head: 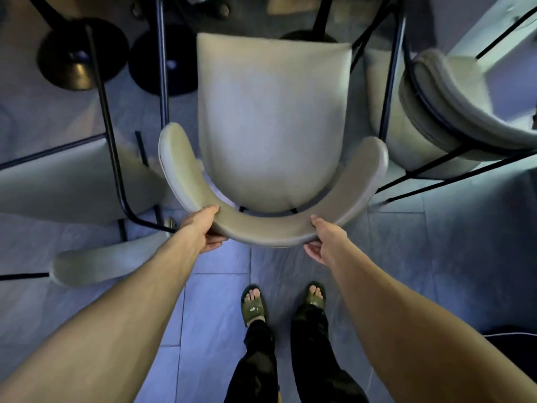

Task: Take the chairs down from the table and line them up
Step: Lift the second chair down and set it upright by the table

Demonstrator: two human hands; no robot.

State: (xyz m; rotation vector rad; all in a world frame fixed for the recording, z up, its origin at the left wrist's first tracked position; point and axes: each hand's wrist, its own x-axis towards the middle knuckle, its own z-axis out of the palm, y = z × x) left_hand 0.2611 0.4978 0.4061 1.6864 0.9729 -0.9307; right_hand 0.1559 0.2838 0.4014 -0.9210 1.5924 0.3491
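Green sandals (pixel 283 302) stand on the tile floor (pixel 215 301) just short of the chair (pixel 270 123), whose curved backrest (pixel 261 231) both the left hand (pixel 203 228) and right hand (pixel 324 239) grip from below, fingers curled under. The chair looks upright between two upturned chairs, left (pixel 96 175) and right (pixel 436 112). Swung sideways, I judge, its frame could catch their dark legs, or come down on the toes.

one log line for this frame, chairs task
stage: positioning middle chair | left hand: gripping backrest | right hand: gripping backrest | neighbours: chair each side
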